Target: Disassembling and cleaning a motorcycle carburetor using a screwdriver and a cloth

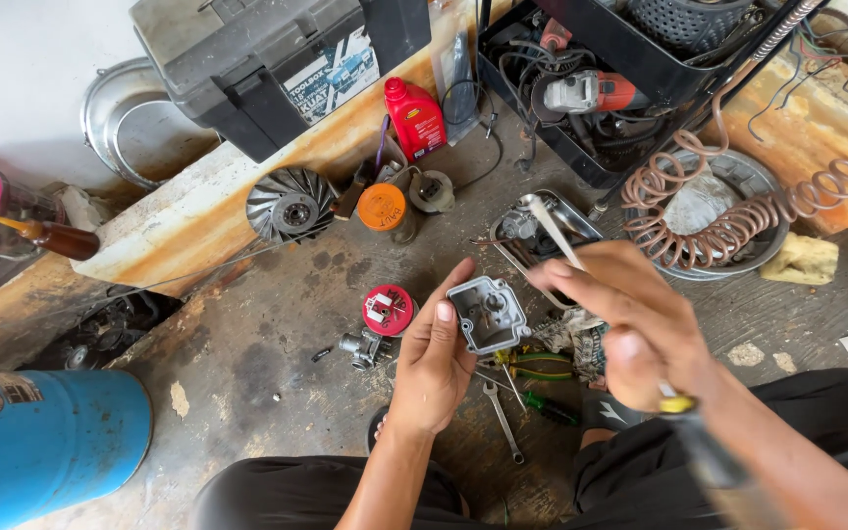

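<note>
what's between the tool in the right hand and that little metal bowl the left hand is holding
Nothing visible. The left hand holds the grey metal bowl with its open side up. The right hand holds a thin tool just beside and above it, with only open air between them.

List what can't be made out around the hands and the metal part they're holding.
- Head view: the underside of the grey metal bowl-shaped part faces away, hidden by the left hand.
- The thin tool in the right hand is motion-blurred; its tip type is unclear.
- The yellow-collared handle by the right wrist is blurred and partly hidden by the forearm.
- The hand tools on the floor are partly hidden under both hands.
</note>
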